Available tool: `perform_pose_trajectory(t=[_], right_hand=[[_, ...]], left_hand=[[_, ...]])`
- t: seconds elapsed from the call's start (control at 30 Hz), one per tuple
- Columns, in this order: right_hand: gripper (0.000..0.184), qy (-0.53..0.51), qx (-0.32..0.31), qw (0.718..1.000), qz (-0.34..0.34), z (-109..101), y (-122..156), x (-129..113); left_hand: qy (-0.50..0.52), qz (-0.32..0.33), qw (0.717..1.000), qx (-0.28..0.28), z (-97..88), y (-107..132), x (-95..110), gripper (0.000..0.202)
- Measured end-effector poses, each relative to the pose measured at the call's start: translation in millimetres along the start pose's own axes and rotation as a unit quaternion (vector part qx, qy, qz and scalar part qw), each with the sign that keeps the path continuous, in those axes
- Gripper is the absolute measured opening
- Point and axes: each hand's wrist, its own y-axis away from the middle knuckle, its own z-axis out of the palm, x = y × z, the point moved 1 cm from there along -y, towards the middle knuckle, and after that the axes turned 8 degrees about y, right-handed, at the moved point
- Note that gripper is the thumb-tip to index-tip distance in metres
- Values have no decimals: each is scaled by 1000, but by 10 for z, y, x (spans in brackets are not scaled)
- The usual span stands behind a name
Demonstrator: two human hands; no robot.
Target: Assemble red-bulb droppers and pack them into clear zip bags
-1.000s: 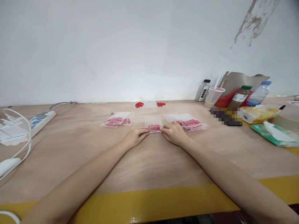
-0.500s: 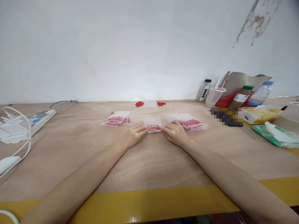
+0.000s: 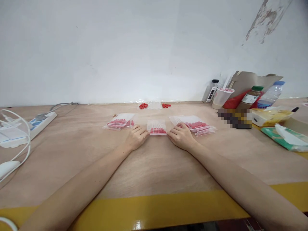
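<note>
A small clear zip bag (image 3: 157, 124) with red capsule-like pieces in its lower part lies in front of me. My left hand (image 3: 137, 137) has its fingers curled together at the bag's lower left corner. At the lower right corner, my right hand (image 3: 181, 136) pinches the edge with thumb and fingers. Behind my left hand lies a pile of similar filled bags (image 3: 119, 122). Another pile of filled bags (image 3: 196, 124) is beside my right hand, which partly covers it. The contact at the fingertips is small and hard to see.
Two heaps of loose red pieces (image 3: 143, 106) flank clear bags (image 3: 154, 105) by the wall. A power strip (image 3: 44, 123) and white cables are at left. At right stand a cup (image 3: 222, 98), bottles (image 3: 250, 98), a brown bag (image 3: 247, 81) and tissue packs (image 3: 284, 138).
The view has shifted slightly. My left hand has moved a little left, and the bag between my hands lies almost as before. My right hand stays at its corner.
</note>
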Motion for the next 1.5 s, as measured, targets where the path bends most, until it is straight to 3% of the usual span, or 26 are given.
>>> perform_pose_trajectory(t=[0.37,0.57,0.73,0.93,1.5], right_hand=[[21,-31,-2,999,12,11,-4,1],[22,-69,-5,997,40,39,-54,-62],[26,-87,12,995,54,15,-129,-198],[23,-92,34,994,44,-9,-167,-293],[22,-103,25,993,45,-78,-110,-172]], left_hand=[[55,-35,998,7,-36,21,-9,15],[101,-77,992,4,78,-17,40,18],[117,-36,992,26,174,-92,115,11],[89,29,995,43,127,-125,148,11],[40,75,996,32,-23,-43,79,14]])
